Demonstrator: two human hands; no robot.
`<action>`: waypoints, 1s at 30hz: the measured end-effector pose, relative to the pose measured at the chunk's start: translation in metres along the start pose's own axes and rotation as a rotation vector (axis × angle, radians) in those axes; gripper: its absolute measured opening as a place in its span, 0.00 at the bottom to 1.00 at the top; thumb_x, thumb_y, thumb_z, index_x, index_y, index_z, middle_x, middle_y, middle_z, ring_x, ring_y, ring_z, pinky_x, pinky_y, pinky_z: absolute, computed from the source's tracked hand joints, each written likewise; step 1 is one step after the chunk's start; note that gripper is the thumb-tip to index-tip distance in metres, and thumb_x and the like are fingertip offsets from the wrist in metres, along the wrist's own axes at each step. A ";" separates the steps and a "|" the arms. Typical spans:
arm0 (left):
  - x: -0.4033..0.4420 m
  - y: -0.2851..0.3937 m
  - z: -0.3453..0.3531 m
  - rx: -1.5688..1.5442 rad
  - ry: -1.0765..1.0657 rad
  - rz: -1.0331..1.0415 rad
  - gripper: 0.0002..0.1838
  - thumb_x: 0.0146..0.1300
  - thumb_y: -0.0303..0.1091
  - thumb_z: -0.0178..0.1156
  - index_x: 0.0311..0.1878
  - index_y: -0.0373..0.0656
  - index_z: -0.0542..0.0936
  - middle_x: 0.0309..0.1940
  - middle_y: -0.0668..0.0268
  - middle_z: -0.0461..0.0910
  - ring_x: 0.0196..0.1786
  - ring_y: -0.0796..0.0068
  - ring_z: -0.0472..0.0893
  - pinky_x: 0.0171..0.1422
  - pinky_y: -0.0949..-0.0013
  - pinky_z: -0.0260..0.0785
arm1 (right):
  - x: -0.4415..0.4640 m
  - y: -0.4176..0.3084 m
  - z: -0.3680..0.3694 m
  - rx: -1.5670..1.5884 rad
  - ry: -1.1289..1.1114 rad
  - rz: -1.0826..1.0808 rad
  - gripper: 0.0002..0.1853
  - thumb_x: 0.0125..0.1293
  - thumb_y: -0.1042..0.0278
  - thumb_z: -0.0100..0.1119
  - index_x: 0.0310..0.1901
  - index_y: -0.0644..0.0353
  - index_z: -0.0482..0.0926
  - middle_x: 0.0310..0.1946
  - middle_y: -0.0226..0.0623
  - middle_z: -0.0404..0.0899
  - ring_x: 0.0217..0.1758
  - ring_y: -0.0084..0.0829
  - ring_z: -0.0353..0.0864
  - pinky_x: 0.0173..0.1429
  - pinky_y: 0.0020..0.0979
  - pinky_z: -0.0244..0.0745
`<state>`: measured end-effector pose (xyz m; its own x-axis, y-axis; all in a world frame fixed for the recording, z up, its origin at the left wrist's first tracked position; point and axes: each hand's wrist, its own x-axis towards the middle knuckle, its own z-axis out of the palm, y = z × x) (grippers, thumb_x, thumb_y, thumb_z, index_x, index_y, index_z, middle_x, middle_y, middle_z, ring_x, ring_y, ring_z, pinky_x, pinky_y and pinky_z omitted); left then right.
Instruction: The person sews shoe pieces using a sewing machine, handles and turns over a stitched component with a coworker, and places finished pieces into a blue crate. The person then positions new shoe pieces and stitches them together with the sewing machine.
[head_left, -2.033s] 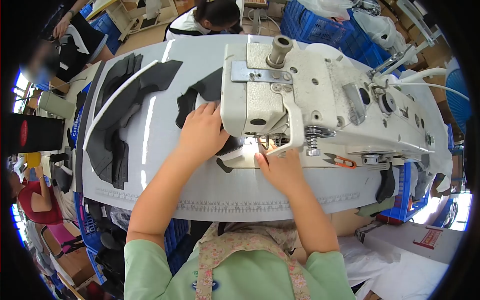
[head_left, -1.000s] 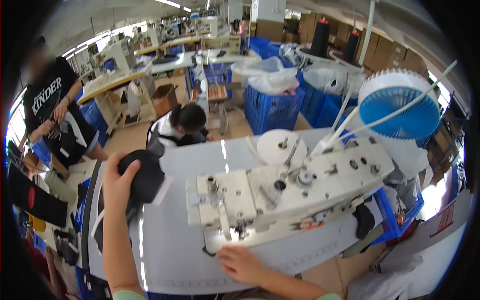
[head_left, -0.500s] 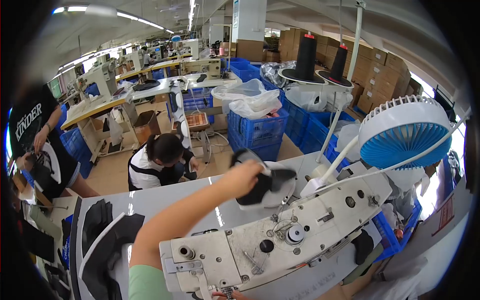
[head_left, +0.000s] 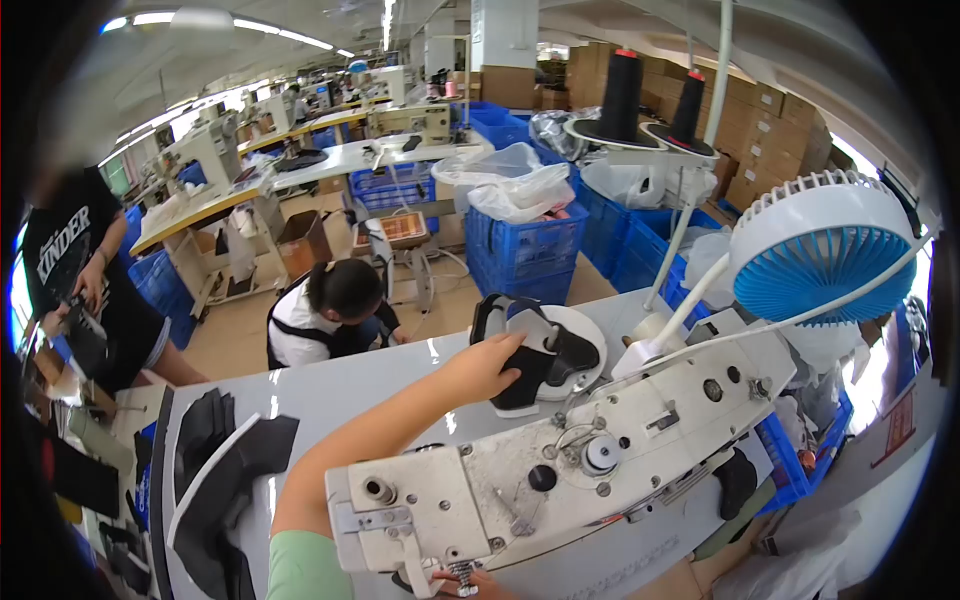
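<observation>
Reaching over the sewing machine (head_left: 560, 460), my left hand (head_left: 488, 366) rests at the near left edge of a stack of black cut pieces (head_left: 520, 385). Its thumb stands apart from the fingers, and the fingertips touch a light grey piece (head_left: 535, 325) on top. The stack lies partly on a round white disc (head_left: 590, 330) behind the machine. Low in view, my right hand (head_left: 478, 585) shows only a few fingers beside the machine's needle end; the machine head hides the rest. Curved black pieces with a pale edge (head_left: 225, 480) lie on the table to the left.
A white and blue fan (head_left: 825, 250) and black thread cones (head_left: 622, 100) stand on the right. Blue crates (head_left: 525, 250) hold plastic bags behind the table. One person (head_left: 325, 315) crouches beyond the table; another (head_left: 80, 260) stands at left holding black pieces.
The blurred black piece in my left hand now lies still on the stack, and my thumb has come away from the fingers. The view has shifted slightly.
</observation>
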<state>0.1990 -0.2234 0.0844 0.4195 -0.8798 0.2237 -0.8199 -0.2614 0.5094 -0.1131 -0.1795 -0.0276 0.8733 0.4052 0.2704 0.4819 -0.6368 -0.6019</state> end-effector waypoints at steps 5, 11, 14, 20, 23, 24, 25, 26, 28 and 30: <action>-0.033 -0.013 0.000 0.031 0.264 0.199 0.32 0.57 0.28 0.59 0.66 0.38 0.63 0.63 0.47 0.65 0.65 0.48 0.67 0.68 0.58 0.61 | 0.015 -0.014 -0.023 0.152 -0.017 0.059 0.12 0.58 0.65 0.61 0.43 0.57 0.81 0.51 0.39 0.76 0.55 0.43 0.73 0.58 0.46 0.67; -0.145 -0.033 -0.011 0.108 0.300 -0.017 0.27 0.57 0.26 0.58 0.62 0.39 0.69 0.63 0.50 0.66 0.65 0.51 0.67 0.68 0.58 0.62 | 0.023 -0.020 -0.031 0.113 -0.033 -0.021 0.11 0.54 0.68 0.62 0.40 0.58 0.82 0.51 0.36 0.77 0.61 0.41 0.70 0.63 0.41 0.65; -0.213 -0.025 -0.027 0.210 0.272 -0.110 0.18 0.52 0.25 0.57 0.49 0.37 0.78 0.60 0.48 0.69 0.64 0.51 0.68 0.66 0.57 0.63 | 0.023 -0.029 -0.032 0.068 -0.003 -0.021 0.10 0.52 0.71 0.62 0.38 0.59 0.82 0.50 0.37 0.78 0.60 0.42 0.70 0.63 0.41 0.65; -0.331 -0.025 -0.068 0.490 0.267 -0.514 0.26 0.48 0.25 0.58 0.56 0.40 0.75 0.63 0.48 0.65 0.67 0.49 0.64 0.67 0.55 0.61 | 0.019 -0.028 -0.027 0.022 -0.009 -0.058 0.12 0.58 0.69 0.59 0.44 0.59 0.80 0.53 0.43 0.76 0.59 0.46 0.70 0.65 0.44 0.62; -0.368 -0.035 -0.086 0.659 0.154 -0.818 0.35 0.47 0.30 0.61 0.64 0.43 0.69 0.68 0.47 0.59 0.72 0.48 0.57 0.72 0.50 0.52 | 0.021 -0.030 -0.029 0.035 -0.020 -0.090 0.13 0.58 0.69 0.59 0.45 0.59 0.80 0.53 0.43 0.76 0.59 0.46 0.70 0.66 0.43 0.61; -0.378 -0.041 -0.087 0.690 0.147 -0.891 0.35 0.48 0.33 0.61 0.65 0.44 0.68 0.69 0.47 0.58 0.73 0.48 0.55 0.73 0.49 0.50 | 0.019 -0.029 -0.025 0.028 -0.008 -0.079 0.12 0.59 0.68 0.59 0.45 0.59 0.81 0.52 0.44 0.76 0.58 0.47 0.70 0.65 0.43 0.61; -0.387 -0.046 -0.088 0.721 0.138 -0.964 0.36 0.50 0.36 0.62 0.66 0.45 0.68 0.70 0.47 0.57 0.74 0.48 0.54 0.74 0.48 0.48 | 0.019 -0.028 -0.023 0.029 -0.013 -0.091 0.12 0.59 0.68 0.59 0.45 0.59 0.81 0.52 0.44 0.76 0.58 0.47 0.70 0.65 0.43 0.61; -0.395 -0.051 -0.090 0.723 0.144 -0.972 0.36 0.50 0.36 0.62 0.66 0.45 0.68 0.70 0.47 0.57 0.74 0.48 0.54 0.74 0.48 0.48 | 0.019 -0.027 -0.022 0.026 -0.017 -0.080 0.12 0.59 0.68 0.59 0.45 0.59 0.81 0.52 0.44 0.76 0.58 0.47 0.70 0.65 0.43 0.62; -0.407 -0.053 -0.092 0.629 0.157 -1.108 0.38 0.51 0.44 0.63 0.68 0.48 0.67 0.70 0.46 0.57 0.74 0.48 0.54 0.75 0.48 0.45 | 0.019 -0.029 -0.021 0.016 -0.026 -0.071 0.12 0.59 0.68 0.59 0.44 0.58 0.81 0.52 0.44 0.76 0.58 0.47 0.70 0.65 0.43 0.62; -0.413 -0.054 -0.094 0.602 0.121 -1.108 0.40 0.49 0.47 0.65 0.68 0.48 0.66 0.70 0.46 0.56 0.74 0.48 0.53 0.75 0.48 0.45 | 0.017 -0.029 -0.022 0.004 -0.012 -0.063 0.12 0.59 0.67 0.60 0.44 0.58 0.82 0.52 0.44 0.76 0.58 0.47 0.70 0.65 0.43 0.63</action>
<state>0.1063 0.1917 0.0428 0.9991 -0.0409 0.0112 -0.0411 -0.9989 0.0217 -0.1111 -0.1683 0.0112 0.8403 0.4521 0.2993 0.5357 -0.6071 -0.5870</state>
